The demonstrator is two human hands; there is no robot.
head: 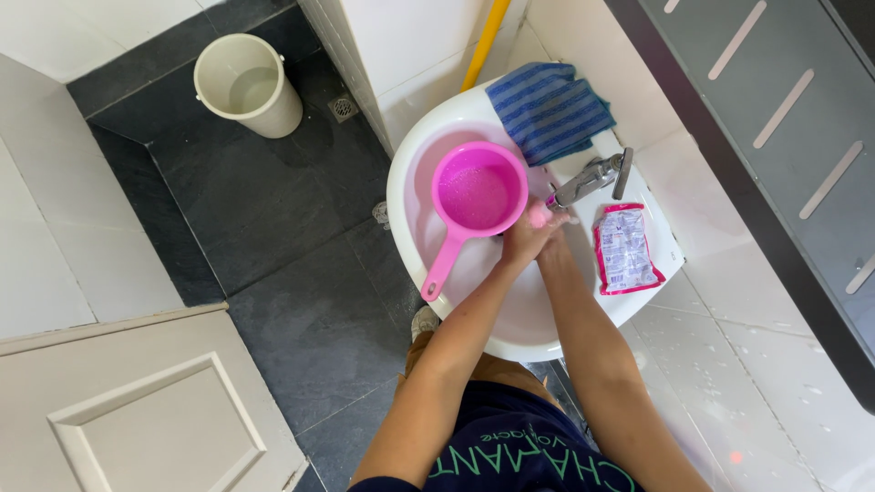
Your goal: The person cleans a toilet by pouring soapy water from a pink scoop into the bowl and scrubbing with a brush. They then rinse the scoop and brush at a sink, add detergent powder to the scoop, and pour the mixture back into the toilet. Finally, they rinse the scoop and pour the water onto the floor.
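Both hands under the tap [591, 179] over the sink [401, 196], left hand [521, 241] and right hand [550, 239] clasped together, grip unclear; pink dipper [477, 194] already holds water, rinsing looks mid-way.

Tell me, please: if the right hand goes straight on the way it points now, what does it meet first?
Probably the metal tap: the right hand points up toward it over the white sink. Depth is unclear.

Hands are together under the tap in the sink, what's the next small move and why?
Probably keep rubbing both hands: the left hand and right hand are clasped below the tap spout, over the sink, beside the pink dipper. Whether water runs cannot be told.
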